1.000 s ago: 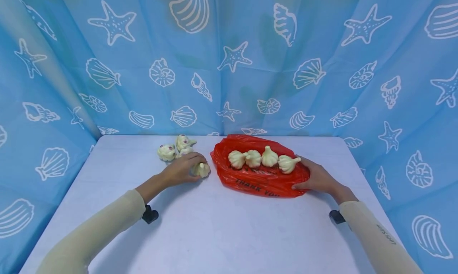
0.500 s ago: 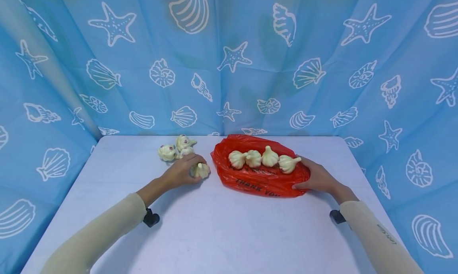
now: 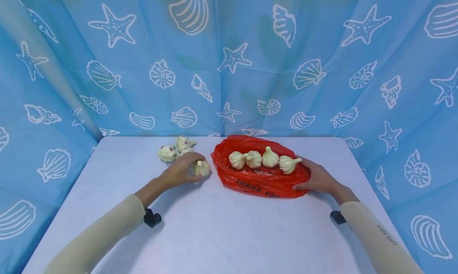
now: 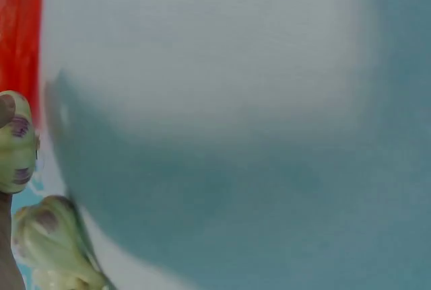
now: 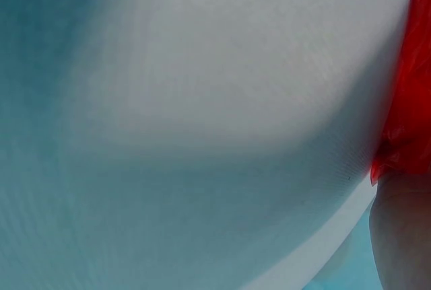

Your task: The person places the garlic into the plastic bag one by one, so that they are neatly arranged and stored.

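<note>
Hanging beyond left hand and right hand: blue curtain, shell print. White bench under both. Red bag between them, "THANK YOU" on front; right hand grips its end, thumb on near side. Left hand holds one garlic, stem up, just beside bag. Four bulbs in a row in bag, left of right hand. Three bulbs close together beyond left hand, one partly hidden by it.
</note>
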Demonstrator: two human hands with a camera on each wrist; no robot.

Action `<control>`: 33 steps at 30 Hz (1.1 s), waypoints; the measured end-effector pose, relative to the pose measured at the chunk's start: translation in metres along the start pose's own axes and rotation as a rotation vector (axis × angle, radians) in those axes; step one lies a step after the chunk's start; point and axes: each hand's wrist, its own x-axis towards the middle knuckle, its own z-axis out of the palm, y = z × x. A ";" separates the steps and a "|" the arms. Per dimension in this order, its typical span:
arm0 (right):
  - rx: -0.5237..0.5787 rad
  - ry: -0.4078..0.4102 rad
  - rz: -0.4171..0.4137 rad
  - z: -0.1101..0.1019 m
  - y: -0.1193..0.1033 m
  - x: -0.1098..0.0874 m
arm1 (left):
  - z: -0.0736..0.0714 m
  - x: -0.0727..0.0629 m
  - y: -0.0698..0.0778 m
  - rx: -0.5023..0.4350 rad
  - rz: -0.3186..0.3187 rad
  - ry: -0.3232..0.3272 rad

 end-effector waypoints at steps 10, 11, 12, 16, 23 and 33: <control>0.006 -0.006 0.012 -0.002 -0.002 -0.003 | -0.013 0.021 0.017 -0.070 0.090 0.147; 0.006 -0.006 0.014 -0.002 -0.001 -0.003 | -0.013 0.024 0.020 -0.089 0.095 0.153; 0.005 -0.007 0.016 -0.002 -0.001 -0.003 | -0.012 0.027 0.024 -0.111 0.098 0.155; 0.007 -0.006 0.022 -0.002 -0.001 -0.004 | -0.005 0.041 0.040 -0.188 0.106 0.133; 0.017 -0.011 0.031 -0.001 -0.002 -0.002 | 0.012 0.061 0.064 -0.188 0.092 0.022; 0.027 -0.022 0.045 -0.001 0.000 0.001 | 0.025 0.068 0.071 -0.156 0.072 -0.161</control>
